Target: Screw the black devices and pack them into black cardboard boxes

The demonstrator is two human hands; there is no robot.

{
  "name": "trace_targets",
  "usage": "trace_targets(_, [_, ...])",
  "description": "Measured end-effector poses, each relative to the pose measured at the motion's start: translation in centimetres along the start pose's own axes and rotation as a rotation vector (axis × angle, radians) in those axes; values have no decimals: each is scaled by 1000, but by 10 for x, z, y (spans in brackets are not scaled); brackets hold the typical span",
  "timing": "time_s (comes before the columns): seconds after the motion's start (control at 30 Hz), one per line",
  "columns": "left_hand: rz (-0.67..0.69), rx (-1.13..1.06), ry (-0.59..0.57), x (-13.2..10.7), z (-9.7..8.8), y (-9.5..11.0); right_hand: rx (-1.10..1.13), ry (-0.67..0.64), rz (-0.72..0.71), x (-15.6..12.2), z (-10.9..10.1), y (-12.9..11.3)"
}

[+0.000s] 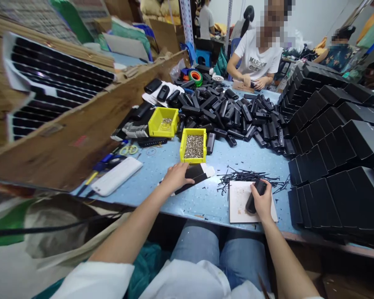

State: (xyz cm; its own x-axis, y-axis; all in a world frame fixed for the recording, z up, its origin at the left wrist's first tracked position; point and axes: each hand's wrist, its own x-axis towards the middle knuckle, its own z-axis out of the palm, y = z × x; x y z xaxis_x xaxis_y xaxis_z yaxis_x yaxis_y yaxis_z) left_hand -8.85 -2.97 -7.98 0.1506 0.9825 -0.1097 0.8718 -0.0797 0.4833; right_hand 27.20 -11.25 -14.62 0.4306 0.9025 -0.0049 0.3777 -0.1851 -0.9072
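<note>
My left hand (176, 176) is closed around a narrow black box (198, 172) with a white open flap at its right end, lying on the blue tabletop. The thumb crosses the box's top; the fingertips are partly hidden. In my right hand (264, 201) is a black oblong plastic piece with ribbed markings (256, 197), tilted above a worn white board (237, 207). Behind that board lies a loose heap of thin black strips, like cable ties (244, 176). A yellow bin (182, 155) full of small metal parts stands just beyond my left hand.
Another yellow bin (152, 129) holds a few small parts. Many black plastic pieces (224, 110) are piled behind the bins. Stacked black boxes (327, 195) line the right side. A white oblong object (116, 176) lies at left. Across the table a person (255, 58) works with both hands.
</note>
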Motion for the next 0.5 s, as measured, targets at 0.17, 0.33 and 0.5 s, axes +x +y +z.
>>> trace_targets(0.17, [40,-482,-286,-38,-27,48,-295,34,-354,-16,1,-34])
trace_targets(0.33, [51,-879,-405,-86,6,100,-308,-86,-879,-52,33,-102])
trace_targets(0.5, [115,-897,-399,-105,43,82,-270,-435,-816,-68,26,-98])
